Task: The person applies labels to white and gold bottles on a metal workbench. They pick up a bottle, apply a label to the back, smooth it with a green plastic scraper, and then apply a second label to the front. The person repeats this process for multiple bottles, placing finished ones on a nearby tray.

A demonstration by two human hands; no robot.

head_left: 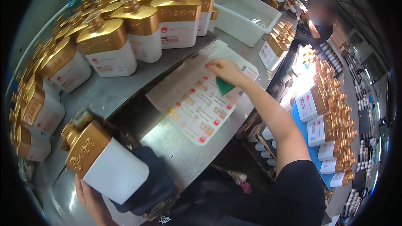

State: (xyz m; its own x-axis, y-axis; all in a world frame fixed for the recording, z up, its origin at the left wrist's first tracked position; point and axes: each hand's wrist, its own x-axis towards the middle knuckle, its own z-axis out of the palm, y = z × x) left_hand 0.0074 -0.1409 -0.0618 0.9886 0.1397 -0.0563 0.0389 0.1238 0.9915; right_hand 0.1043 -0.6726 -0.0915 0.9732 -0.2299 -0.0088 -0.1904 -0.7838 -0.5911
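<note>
From the head camera, the left hand (90,199) sits at the near left edge of the desk (104,96), fingers curled under a white bottle with a gold shoulder and cap (102,159), gripping it from below. The bottle lies tilted, cap pointing to the far left, its blank white face turned up, and it seems to rest on a dark blue cloth (146,182) that cushions it against the metal. The right hand (226,72) reaches across to the middle of the desk and presses down on a sheet of labels (197,104), white stickers with red dots laid in rows; the fingers are bent and pinch a small green scraper (225,86) between them and the palm, so this hand is closed on the tool while its fingertips touch the sheet's far edge. The sheet lies flat and slanted, near enough for both hands. Beyond it, on a raised ledge along the far left, stand many labelled bottles of the same kind (106,46), upright and packed side by side in a curving row. A white plastic tub (247,16) sits at the far right of the desk, with a few more bottles just beside it. Lower on the right, rows of finished bottles (326,117) stand on a blue surface, and another person (320,21) works well apart at the far right.
</note>
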